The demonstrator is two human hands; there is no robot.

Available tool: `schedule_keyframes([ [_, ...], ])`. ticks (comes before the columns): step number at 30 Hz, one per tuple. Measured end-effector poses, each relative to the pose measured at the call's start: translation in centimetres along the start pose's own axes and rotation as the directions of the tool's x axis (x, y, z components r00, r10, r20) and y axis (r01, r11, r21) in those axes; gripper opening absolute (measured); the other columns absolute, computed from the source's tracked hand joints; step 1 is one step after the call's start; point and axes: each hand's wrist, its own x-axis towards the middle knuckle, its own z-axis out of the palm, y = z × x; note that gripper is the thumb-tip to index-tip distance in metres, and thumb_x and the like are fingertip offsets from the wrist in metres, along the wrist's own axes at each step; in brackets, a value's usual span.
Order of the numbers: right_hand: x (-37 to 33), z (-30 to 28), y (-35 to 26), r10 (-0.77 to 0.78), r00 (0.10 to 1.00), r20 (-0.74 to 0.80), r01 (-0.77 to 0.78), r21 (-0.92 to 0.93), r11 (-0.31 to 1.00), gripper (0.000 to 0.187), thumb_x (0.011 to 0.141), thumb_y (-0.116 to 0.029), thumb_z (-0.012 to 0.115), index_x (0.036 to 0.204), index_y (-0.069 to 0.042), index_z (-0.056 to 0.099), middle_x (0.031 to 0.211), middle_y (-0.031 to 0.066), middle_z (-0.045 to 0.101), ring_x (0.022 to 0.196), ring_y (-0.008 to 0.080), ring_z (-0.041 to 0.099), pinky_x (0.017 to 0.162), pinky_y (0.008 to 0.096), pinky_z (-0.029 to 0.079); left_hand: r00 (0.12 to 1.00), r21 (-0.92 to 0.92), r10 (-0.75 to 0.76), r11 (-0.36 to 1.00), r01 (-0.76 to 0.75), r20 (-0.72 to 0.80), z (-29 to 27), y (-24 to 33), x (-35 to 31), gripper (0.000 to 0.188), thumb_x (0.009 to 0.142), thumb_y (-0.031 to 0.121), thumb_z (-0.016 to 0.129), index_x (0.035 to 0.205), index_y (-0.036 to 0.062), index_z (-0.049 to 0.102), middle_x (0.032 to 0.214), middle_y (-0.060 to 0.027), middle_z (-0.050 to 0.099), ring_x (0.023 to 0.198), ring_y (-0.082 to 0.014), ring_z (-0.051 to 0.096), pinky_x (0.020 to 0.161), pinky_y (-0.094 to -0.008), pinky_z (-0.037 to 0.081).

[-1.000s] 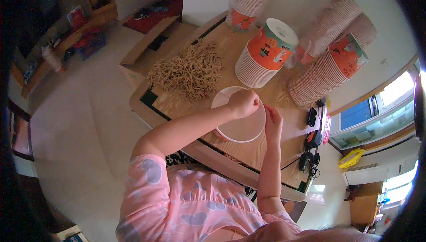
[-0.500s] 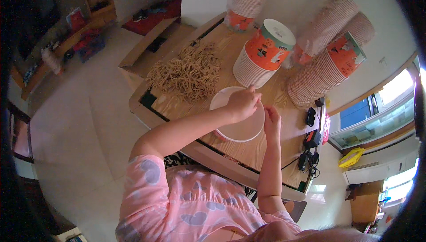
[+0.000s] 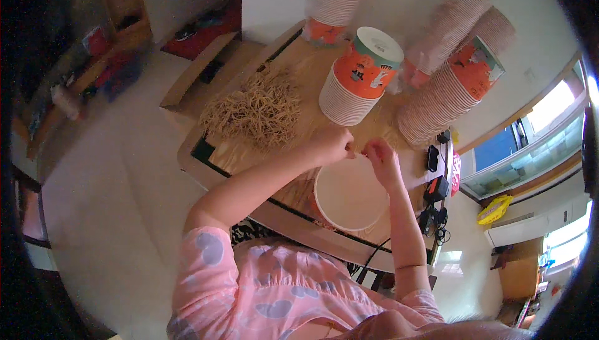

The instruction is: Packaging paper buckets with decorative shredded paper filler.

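Observation:
A round paper bucket (image 3: pixel 349 199) with a white inside stands at the table's near edge, its open mouth facing up toward me. Over its far rim my left hand (image 3: pixel 334 144) is closed, fingers curled. Just to the right, my right hand (image 3: pixel 382 158) pinches with thumb and fingertips at the same rim. A small pale bit shows between the two hands; whether it is rim or cord I cannot tell. Beyond the left forearm lies a tangled heap of tan cords (image 3: pixel 256 109). Behind my hands stands an upside-down stack of orange and green paper buckets (image 3: pixel 362 78).
More tall bucket stacks lean at the back right (image 3: pixel 446 93) and against the wall (image 3: pixel 337 3). Black adapters and cables (image 3: pixel 435 218) lie along the right edge of the wooden table (image 3: pixel 299 178). An open cardboard box (image 3: pixel 203 75) sits beyond its left side.
The bucket has shifted right and nearer to me. My left hand has drawn back from over its mouth to the far rim, and both hands have come closer together.

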Motion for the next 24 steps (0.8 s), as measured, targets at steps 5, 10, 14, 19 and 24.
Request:
schedule_keyframes([
  [5,0.2,0.5,-1.9,-0.126,0.989,0.077,0.137,-0.167,0.976,0.014,0.088,-0.013,0.054,0.091,-0.001,0.056,0.079,0.0118,0.064,0.072,0.0195,0.062,0.065,0.0315,0.048,0.966,-0.493,-0.252,0.834,0.247,0.056,3.7,-3.0,0.3,0.025,0.075,0.029,0.07,0.085,0.0059,0.069,0.078,-0.0105,0.067,0.07,-0.0182,0.062,0.065,-0.032,0.048],
  [10,0.6,0.9,-3.1,-0.119,0.986,0.116,0.136,-0.156,0.978,0.013,0.089,-0.012,0.053,0.093,0.0,0.056,0.08,0.0065,0.061,0.07,0.0133,0.059,0.065,0.0267,0.048,0.968,-0.807,-0.246,0.562,0.183,0.049,5.8,-2.9,-0.1,0.022,0.081,0.025,0.066,0.088,0.004,0.068,0.079,-0.0032,0.066,0.07,-0.012,0.059,0.066,-0.0283,0.046],
  [14,1.2,1.5,-3.3,0.023,0.998,0.065,-0.014,-0.133,0.991,0.014,0.089,-0.012,0.053,0.093,0.001,0.056,0.079,0.007,0.062,0.071,0.0125,0.059,0.065,0.0267,0.048,0.938,-0.773,-0.342,0.61,0.174,-0.059,5.4,-2.0,-0.9,0.018,0.075,0.018,0.068,0.085,0.0023,0.068,0.072,-0.0065,0.065,0.067,-0.0107,0.06,0.062,-0.027,0.047],
  [19,0.9,2.2,-2.4,0.023,0.987,0.161,-0.004,-0.118,0.993,0.015,0.089,-0.012,0.053,0.093,0.001,0.058,0.079,0.0069,0.062,0.071,0.0107,0.058,0.064,0.0261,0.048,0.922,-0.777,-0.372,0.61,0.156,-0.107,5.3,-1.5,-1.6,0.017,0.078,0.018,0.068,0.085,0.0024,0.067,0.074,-0.0043,0.064,0.067,-0.0106,0.057,0.063,-0.0277,0.047],
  [24,1.3,2.5,-1.8,0.111,0.978,0.174,-0.113,0.001,0.994,0.015,0.089,-0.012,0.053,0.093,0.001,0.06,0.078,0.0044,0.062,0.072,0.0098,0.057,0.066,0.0243,0.048,0.9,-0.71,-0.404,0.681,0.179,-0.161,4.4,-0.6,-1.8,0.017,0.079,0.017,0.066,0.081,-0.0002,0.065,0.073,-0.0051,0.064,0.066,-0.0101,0.057,0.061,-0.0273,0.046],
])
